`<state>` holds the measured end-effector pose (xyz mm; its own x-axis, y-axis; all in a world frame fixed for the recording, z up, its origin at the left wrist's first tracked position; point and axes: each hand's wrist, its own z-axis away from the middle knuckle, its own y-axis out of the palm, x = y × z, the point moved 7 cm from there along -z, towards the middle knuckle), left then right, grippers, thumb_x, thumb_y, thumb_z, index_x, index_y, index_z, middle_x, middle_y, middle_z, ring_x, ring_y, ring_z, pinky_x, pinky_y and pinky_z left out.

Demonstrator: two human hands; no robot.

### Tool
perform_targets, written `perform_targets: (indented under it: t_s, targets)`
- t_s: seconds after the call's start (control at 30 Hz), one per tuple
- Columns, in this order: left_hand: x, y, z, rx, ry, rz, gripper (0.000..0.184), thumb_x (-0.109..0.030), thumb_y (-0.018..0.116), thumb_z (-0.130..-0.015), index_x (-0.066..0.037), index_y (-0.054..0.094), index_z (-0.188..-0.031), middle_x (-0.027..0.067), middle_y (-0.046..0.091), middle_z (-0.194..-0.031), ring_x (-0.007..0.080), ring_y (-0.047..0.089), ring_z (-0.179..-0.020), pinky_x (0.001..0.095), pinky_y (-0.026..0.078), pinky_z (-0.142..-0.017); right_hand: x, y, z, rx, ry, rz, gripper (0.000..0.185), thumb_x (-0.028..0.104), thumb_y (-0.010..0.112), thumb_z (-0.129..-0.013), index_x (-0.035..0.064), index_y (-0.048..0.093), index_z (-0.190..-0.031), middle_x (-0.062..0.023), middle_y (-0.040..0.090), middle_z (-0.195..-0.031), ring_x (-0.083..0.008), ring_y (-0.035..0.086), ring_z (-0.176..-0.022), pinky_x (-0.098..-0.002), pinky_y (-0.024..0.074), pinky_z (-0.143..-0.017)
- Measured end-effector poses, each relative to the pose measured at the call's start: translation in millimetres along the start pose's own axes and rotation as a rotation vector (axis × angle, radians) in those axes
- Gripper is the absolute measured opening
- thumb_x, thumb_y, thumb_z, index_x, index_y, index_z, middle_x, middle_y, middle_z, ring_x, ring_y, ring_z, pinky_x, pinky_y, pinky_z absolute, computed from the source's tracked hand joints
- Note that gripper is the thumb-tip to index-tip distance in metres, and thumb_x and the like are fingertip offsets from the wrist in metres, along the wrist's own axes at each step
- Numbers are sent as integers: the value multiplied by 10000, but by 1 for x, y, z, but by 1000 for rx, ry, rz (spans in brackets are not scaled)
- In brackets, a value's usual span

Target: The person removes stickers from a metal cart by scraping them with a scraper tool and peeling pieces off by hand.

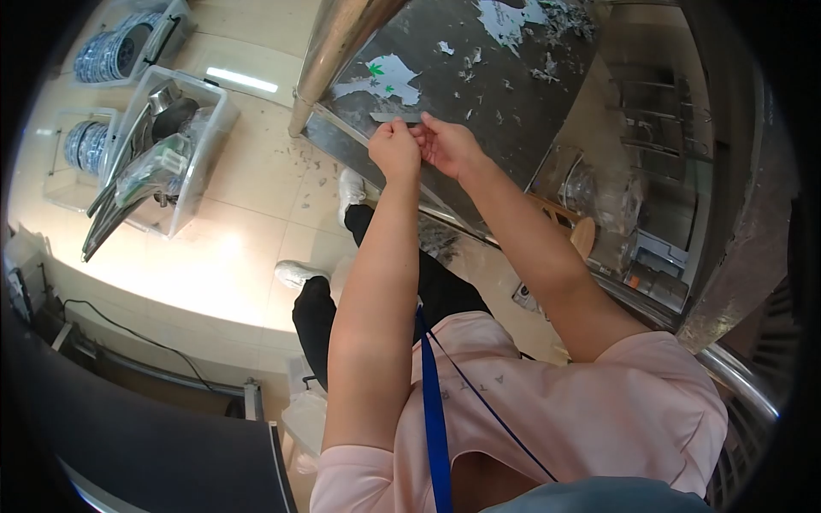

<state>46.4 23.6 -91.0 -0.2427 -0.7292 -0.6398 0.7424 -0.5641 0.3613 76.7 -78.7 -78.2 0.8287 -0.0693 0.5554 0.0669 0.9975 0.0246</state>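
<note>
My left hand (pixel 395 150) is closed, fingers curled, at the near edge of a dark sheet-metal surface (pixel 505 141). My right hand (pixel 451 147) meets it there, its thumb and fingers bent together. A thin, flat grey strip (pixel 393 117) shows just beyond both hands, its near side hidden by the fingers; whether it is a blade or torn film I cannot tell. Past it on the metal lies a torn white sheet scrap (pixel 389 77) with green leaf prints. Another torn white patch (pixel 506 21) and crumpled shreds (pixel 564 21) lie farther off.
On the tiled floor at left, a clear plastic bin (pixel 227 111) holds metalware, beside crates of blue-patterned dishes (pixel 107 56). A metal post (pixel 329 64) stands at the surface's left corner. Right, a lower shelf carries plastic-wrapped items (pixel 599 188). A black belt-like surface (pixel 162 445) is lower left.
</note>
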Motion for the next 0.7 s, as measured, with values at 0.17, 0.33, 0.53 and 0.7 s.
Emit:
perform_targets:
  t_s: [0.17, 0.33, 0.53, 0.7]
  targets:
    - [2, 6, 3, -73, -129, 114, 223, -134, 484, -792, 28, 504, -640, 88, 531, -538, 129, 489, -415, 230, 379, -374, 1, -7, -33, 21, 117, -104, 143, 105, 429, -829, 10, 484, -737, -61, 513, -598, -151, 500, -494, -240, 392, -419]
    - [-1, 7, 1, -153, -212, 142, 160, -89, 483, -744, 19, 495, -627, 93, 517, -519, 137, 468, -388, 233, 349, -345, 10, -1, -38, -27, 59, -82, 136, 49, 424, -812, -15, 469, -702, -80, 481, -552, -146, 465, -431, -235, 370, -355]
    - [1, 2, -7, -307, -177, -22, 150, -35, 458, -723, 43, 495, -601, 113, 520, -521, 168, 485, -397, 259, 374, -355, 17, 0, -43, -100, 71, -86, 124, 8, 409, -797, -49, 450, -694, -96, 441, -530, -176, 421, -385, -259, 349, -329]
    - [8, 3, -18, -324, -71, -76, 187, -43, 451, -729, 84, 515, -607, 134, 537, -532, 185, 522, -427, 290, 419, -392, 18, 6, -39, -147, 56, -187, 117, -17, 401, -786, -42, 433, -676, -99, 419, -523, -176, 399, -365, -272, 329, -312]
